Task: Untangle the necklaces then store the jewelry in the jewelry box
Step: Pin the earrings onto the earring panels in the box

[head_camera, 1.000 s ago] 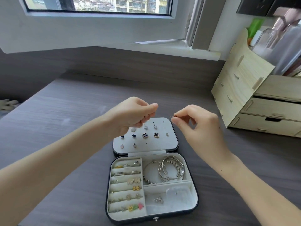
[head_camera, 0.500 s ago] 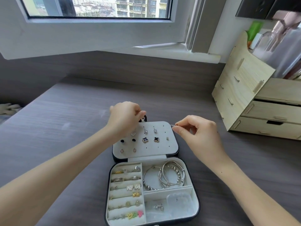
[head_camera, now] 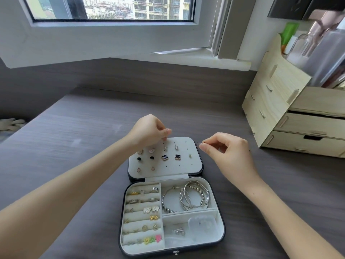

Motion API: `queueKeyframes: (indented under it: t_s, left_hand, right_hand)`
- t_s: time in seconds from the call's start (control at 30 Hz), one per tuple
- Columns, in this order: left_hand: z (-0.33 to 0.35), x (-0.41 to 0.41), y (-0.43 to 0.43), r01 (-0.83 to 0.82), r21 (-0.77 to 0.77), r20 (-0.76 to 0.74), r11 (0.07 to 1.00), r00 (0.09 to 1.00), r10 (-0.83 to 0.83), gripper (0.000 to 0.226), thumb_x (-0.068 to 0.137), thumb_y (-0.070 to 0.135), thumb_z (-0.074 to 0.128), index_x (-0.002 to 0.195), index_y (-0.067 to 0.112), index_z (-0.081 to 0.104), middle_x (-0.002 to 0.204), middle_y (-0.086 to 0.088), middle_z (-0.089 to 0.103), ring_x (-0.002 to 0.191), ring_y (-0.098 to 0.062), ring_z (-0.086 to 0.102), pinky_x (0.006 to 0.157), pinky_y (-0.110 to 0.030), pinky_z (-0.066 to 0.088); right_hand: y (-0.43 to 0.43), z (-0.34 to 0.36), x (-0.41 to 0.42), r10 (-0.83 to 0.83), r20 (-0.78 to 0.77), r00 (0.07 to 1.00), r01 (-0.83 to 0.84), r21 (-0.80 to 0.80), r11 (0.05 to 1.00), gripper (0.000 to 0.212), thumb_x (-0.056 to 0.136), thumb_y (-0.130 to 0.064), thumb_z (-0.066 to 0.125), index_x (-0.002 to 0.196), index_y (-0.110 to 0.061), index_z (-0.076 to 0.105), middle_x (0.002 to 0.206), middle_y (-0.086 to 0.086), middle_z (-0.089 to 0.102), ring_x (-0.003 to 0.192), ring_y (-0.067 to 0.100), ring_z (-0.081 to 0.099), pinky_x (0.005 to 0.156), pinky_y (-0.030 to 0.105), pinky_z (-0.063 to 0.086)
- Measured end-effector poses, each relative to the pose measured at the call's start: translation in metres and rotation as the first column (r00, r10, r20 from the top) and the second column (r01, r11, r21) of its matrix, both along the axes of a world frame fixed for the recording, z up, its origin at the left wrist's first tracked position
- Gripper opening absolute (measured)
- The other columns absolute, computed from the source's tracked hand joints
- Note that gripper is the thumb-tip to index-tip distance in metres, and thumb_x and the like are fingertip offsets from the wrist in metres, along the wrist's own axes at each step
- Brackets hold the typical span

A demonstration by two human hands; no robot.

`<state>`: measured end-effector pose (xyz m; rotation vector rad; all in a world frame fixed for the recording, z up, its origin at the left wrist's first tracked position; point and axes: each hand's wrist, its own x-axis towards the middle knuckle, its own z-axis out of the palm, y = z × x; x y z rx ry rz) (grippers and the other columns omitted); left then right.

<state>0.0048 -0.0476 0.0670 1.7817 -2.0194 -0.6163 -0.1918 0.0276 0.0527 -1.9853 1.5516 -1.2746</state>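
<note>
The black jewelry box lies open on the table. Its white earring panel carries several studs, among them two dark clover earrings. My left hand is at the panel's far left corner, fingers curled over its edge and thumb on top. My right hand hovers just right of the panel and pinches a small silver stud earring, its post pointing left. In the tray lie silver bangles, several rings and a clear bag. No necklace shows.
A pale wooden drawer organizer stands at the right, with bottles on top. An open window sash overhangs the far side of the grey desk. A white glove-like object lies at the left edge.
My left hand dropped from in front of me to the panel's far left corner. My right hand, still pinching the stud, sank a little and stays beside the panel.
</note>
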Motion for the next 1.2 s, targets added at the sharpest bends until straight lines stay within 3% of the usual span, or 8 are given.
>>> queueKeyframes:
  t_s: [0.23,0.37,0.47,0.67,0.93,1.07,1.2]
  left_hand:
    - [0.018,0.000,0.006,0.025,-0.078,-0.163,0.997,0.986,-0.038,0.035,0.090,0.031,0.059,0.064,0.010,0.068,0.047,0.004,0.044,0.034,-0.006,0.034,0.037,-0.016,0.026]
    - [0.038,0.005,0.018,0.084,-0.084,-0.320,0.993,0.941,-0.107,0.034,0.088,0.036,0.062,0.065,0.012,0.069,0.061,0.003,0.059,0.051,-0.014,0.038,0.050,-0.023,0.031]
    - [0.047,0.009,0.027,0.070,-0.076,-0.344,0.995,0.934,-0.092,0.034,0.087,0.039,0.062,0.063,0.014,0.069,0.054,0.011,0.056,0.048,-0.013,0.037,0.048,-0.022,0.029]
    - [0.057,0.009,0.039,0.046,-0.082,-0.423,0.996,0.903,-0.077,0.037,0.089,0.036,0.061,0.062,0.010,0.066,0.060,0.002,0.062,0.058,-0.017,0.050,0.059,-0.030,0.040]
    - [0.060,0.007,0.049,0.032,-0.141,-0.433,0.989,0.897,-0.091,0.037,0.091,0.032,0.059,0.061,0.010,0.064,0.058,0.003,0.063,0.057,-0.014,0.054,0.059,-0.031,0.044]
    - [0.061,0.006,0.055,0.034,-0.181,-0.404,0.983,0.909,-0.106,0.038,0.091,0.033,0.059,0.061,0.010,0.064,0.060,0.001,0.064,0.057,-0.014,0.054,0.058,-0.030,0.043]
    - [0.063,0.006,0.061,0.046,-0.186,-0.406,0.982,0.906,-0.119,0.038,0.091,0.035,0.058,0.061,0.012,0.064,0.066,-0.003,0.068,0.062,-0.018,0.059,0.061,-0.033,0.047]
  right_hand:
    - [-0.003,-0.003,0.001,-0.018,-0.016,1.000,0.017,-0.012,1.000,0.009,0.078,-0.010,0.074,0.070,-0.010,0.070,0.064,-0.012,0.061,0.062,-0.004,0.052,0.058,0.006,0.035]
    - [-0.007,0.002,0.006,-0.060,-0.129,0.990,0.034,-0.195,0.980,0.012,0.078,-0.016,0.069,0.069,-0.008,0.067,0.062,-0.002,0.059,0.060,0.007,0.049,0.060,0.018,0.038]
    - [-0.007,0.005,0.011,-0.112,-0.216,0.970,0.044,-0.300,0.953,0.014,0.076,-0.016,0.065,0.065,-0.008,0.064,0.058,0.000,0.055,0.057,0.017,0.049,0.059,0.027,0.037]
    - [-0.003,0.009,0.019,-0.167,-0.265,0.950,0.055,-0.385,0.921,0.015,0.074,-0.010,0.067,0.062,-0.006,0.061,0.057,0.001,0.054,0.055,0.019,0.048,0.056,0.028,0.034]
    - [0.001,0.015,0.022,-0.251,-0.325,0.912,0.090,-0.437,0.895,0.018,0.072,-0.010,0.066,0.057,-0.007,0.056,0.053,0.000,0.049,0.052,0.017,0.042,0.053,0.024,0.024]
    - [0.002,0.023,0.022,-0.196,-0.316,0.928,0.077,-0.351,0.933,0.022,0.068,-0.013,0.075,0.056,-0.009,0.058,0.053,-0.002,0.054,0.050,0.014,0.046,0.053,0.022,0.031]
    - [0.004,0.040,0.012,-0.076,0.002,0.997,0.076,0.018,0.997,0.026,0.062,-0.021,0.085,0.069,-0.017,0.060,0.064,-0.006,0.060,0.057,0.003,0.051,0.057,0.018,0.043]
